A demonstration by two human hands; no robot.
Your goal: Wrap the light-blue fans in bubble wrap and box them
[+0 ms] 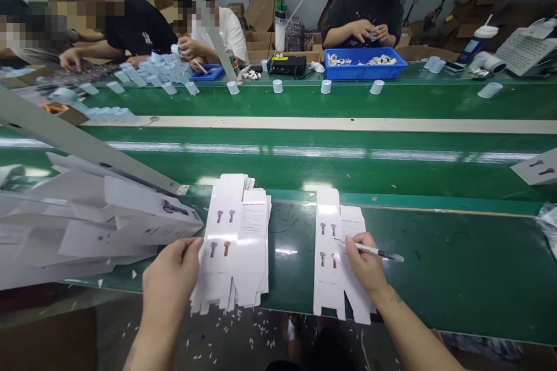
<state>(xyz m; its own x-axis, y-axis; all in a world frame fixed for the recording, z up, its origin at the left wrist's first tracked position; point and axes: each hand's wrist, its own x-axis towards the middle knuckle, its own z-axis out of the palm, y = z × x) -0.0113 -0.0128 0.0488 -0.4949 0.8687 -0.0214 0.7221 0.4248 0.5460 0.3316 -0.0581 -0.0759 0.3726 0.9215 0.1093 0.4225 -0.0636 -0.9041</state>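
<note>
My right hand (368, 269) holds a pen (378, 251) with a thin tip over a flat, unfolded carton (327, 287). White card makes up this carton, printed with small pictures of a handheld device and a block of text. To the left lies a stack of similar flat cartons (252, 266), slightly uneven at its edges. At the stack's left edge my left hand (174, 269) is closed, thumb and fingers pinching the card's edge. How many sheets it grips is hidden.
Partly folded white boxes (87, 214) pile up at left beneath a slanted metal bar (87, 139). Beyond the bench runs a green conveyor belt (304, 171). Across it, several people work near white cups (277, 86) and a blue tray (365, 71). Another printed carton (539, 167) lies far right.
</note>
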